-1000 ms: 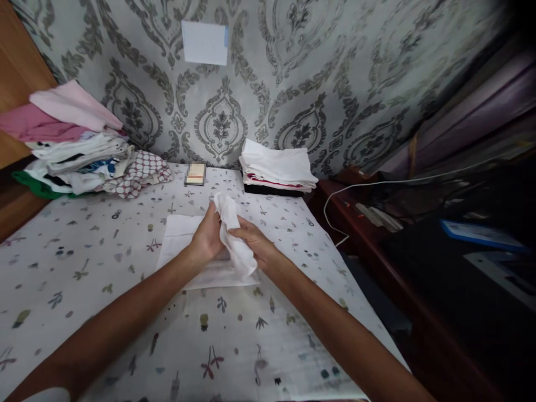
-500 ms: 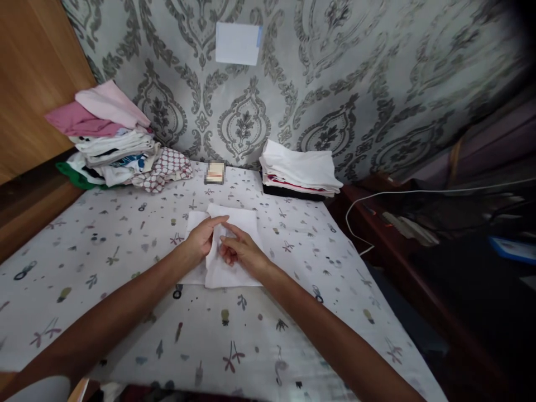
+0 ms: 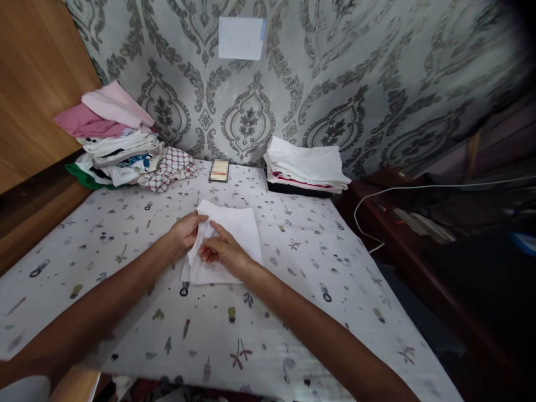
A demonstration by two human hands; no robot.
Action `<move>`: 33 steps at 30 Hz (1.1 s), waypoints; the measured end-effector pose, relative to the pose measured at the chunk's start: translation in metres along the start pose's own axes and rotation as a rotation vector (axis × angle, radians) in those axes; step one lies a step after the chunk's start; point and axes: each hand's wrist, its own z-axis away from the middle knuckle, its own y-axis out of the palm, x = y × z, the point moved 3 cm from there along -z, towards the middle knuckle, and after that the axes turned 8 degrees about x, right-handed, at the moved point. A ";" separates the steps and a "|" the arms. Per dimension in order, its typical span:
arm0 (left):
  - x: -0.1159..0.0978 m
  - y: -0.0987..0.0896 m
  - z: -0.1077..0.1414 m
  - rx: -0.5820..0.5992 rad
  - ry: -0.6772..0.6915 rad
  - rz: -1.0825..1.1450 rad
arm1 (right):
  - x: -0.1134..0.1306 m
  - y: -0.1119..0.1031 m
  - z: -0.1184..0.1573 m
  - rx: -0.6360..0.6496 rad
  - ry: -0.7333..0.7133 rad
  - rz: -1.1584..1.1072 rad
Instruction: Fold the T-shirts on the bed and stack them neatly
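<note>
Open patterned sheet (image 3: 142, 335) nearside; folded stack (image 3: 307, 167) blocking far right.

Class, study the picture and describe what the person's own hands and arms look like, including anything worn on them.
The left hand and right hand are bare, with no glove, ring, watch or bracelet visible. Both forearms are uncovered. A smooth, pale patch, probably a sleeve edge, shows on the left arm; no sleeve shows on the right arm.

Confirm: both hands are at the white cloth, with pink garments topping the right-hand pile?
No, the head view shows the pink garments topping the left-hand pile, not the right. The left hand and right hand are at the white cloth.
</note>
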 end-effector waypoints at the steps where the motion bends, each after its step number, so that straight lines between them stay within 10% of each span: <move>1: -0.001 -0.002 0.000 -0.007 0.021 -0.003 | -0.001 0.001 0.000 0.010 0.005 0.000; 8: -0.006 -0.009 0.005 -0.029 0.093 -0.099 | -0.009 0.006 -0.001 0.041 -0.003 0.009; 14: -0.036 -0.009 0.026 -0.261 0.355 -0.746 | 0.005 -0.009 0.020 -0.024 -0.267 0.486; 17: -0.032 0.016 0.028 0.015 0.542 -0.839 | 0.010 -0.017 0.035 -0.176 -0.451 1.063; 21: -0.001 0.033 0.009 0.358 0.355 -0.687 | -0.012 -0.013 0.039 -0.077 -0.388 1.530; 27: -0.001 0.025 -0.038 0.283 0.493 -1.082 | -0.033 -0.001 0.049 0.024 -0.358 1.584; 33: -0.011 0.078 -0.098 0.369 0.576 -1.467 | -0.026 -0.009 0.074 -0.081 -0.479 1.560</move>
